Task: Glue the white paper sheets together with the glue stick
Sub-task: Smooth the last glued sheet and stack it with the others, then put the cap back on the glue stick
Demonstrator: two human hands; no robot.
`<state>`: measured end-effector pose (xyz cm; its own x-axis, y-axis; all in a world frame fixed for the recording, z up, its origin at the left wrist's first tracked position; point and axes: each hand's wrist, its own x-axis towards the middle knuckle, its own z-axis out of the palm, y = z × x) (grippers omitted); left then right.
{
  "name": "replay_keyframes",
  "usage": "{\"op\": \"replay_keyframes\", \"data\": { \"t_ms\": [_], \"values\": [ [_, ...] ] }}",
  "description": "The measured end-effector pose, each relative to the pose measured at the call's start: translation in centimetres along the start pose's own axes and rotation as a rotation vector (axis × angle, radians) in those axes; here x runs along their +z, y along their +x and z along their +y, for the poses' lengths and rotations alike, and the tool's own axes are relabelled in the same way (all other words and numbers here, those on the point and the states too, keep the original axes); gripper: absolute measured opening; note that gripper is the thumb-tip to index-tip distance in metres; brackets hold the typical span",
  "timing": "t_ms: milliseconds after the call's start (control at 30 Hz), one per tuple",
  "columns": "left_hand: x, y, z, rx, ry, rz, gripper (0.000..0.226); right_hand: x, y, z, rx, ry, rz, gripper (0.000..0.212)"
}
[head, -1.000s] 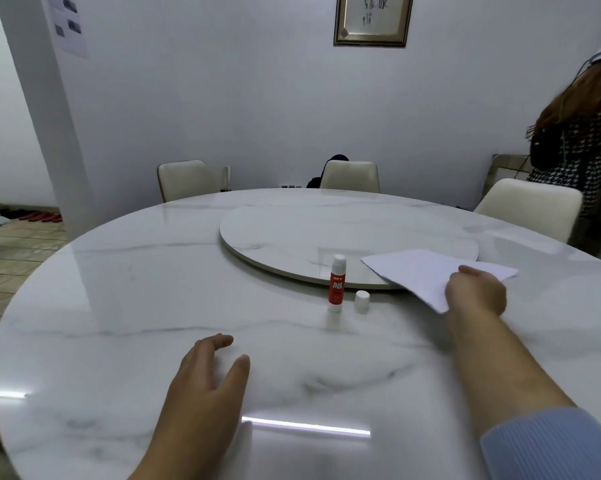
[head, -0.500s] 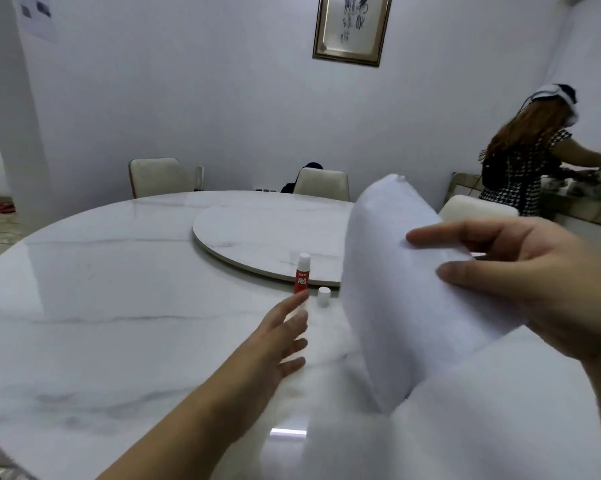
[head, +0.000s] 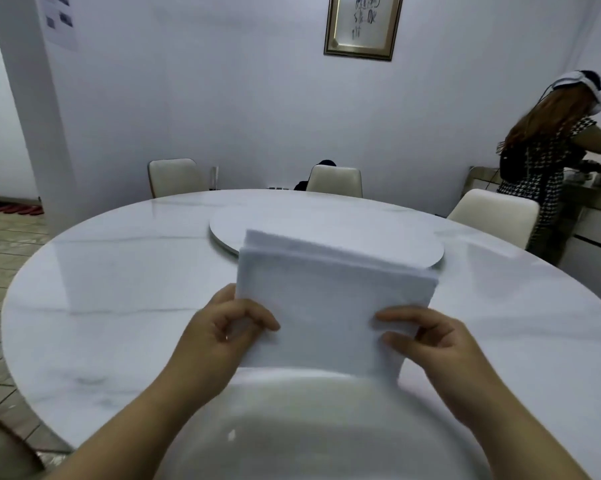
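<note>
Both hands hold a stack of white paper sheets point(head: 330, 306) up in front of the camera, above the near part of a large round white marble table point(head: 119, 306) with faint grey veins. The left hand point(head: 219, 330) grips the stack at its lower left corner, the thumb curled over the near face and the other fingers hidden behind the paper. The right hand point(head: 427, 341) grips the lower right corner in much the same way, with its thumb and forefinger lying across the near face and the remaining fingers out of sight behind. The sheets stand between the two hands, tilted so that the top edge leans away from the person, and the top edges are fanned slightly apart, showing several layers. The picture is somewhat blurred, so the number of sheets cannot be told.

Behind the stack, a round white marble turntable point(head: 396, 237) lies at the middle of the table; the paper covers its near edge. The glue stick is not visible from this view.

Three cream upholstered chairs stand round the far side of the table: one at the left point(head: 174, 176), one in the middle point(head: 335, 180) and one at the right point(head: 496, 214). A gold-framed picture with dark calligraphy point(head: 363, 24) hangs on the pale wall. At the far right another person in a black-and-white patterned dress point(head: 538, 168) stands turned toward a counter.
</note>
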<state>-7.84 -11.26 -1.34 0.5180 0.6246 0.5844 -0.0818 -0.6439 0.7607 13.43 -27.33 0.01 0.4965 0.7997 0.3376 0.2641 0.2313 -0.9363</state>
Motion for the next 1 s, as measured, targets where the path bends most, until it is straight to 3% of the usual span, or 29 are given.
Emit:
{"op": "replay_keyframes", "data": {
  "t_ms": [267, 367, 433, 567, 700, 767, 1000],
  "values": [
    [0.6, -1.0, -1.2, -0.180, 0.086, -0.082, 0.038, 0.0, 0.0, 1.9, 0.049, -0.136, 0.003, 0.039],
    [0.3, -0.3, -0.2, -0.446, 0.021, -0.123, 0.029, -0.6, 0.3, 1.3, 0.177, -0.072, 0.002, 0.034],
    [0.5, -0.2, 0.2, -0.566, 0.132, -0.183, 0.024, -1.0, 0.5, 1.2, 0.303, -0.176, -0.029, 0.032],
    [1.3, -0.7, 0.6, -0.390, 0.560, -0.330, 0.018, -0.6, 0.9, 1.1, 0.450, -0.516, -0.092, 0.025],
    [2.0, -1.7, -0.2, -0.298, 0.735, -0.349, 0.023, -0.1, 1.0, 0.6, 0.473, -1.010, -0.238, 0.028],
    [2.0, -1.7, -0.5, -0.303, 0.819, -0.352, 0.026, 0.3, 1.8, 0.3, 0.454, -1.133, -0.224, 0.031],
    [2.0, -0.5, -0.6, -0.387, 0.737, -0.358, 0.014, 5.5, 11.3, 2.4, 0.275, -0.704, 0.066, 0.061]
  ]
}}
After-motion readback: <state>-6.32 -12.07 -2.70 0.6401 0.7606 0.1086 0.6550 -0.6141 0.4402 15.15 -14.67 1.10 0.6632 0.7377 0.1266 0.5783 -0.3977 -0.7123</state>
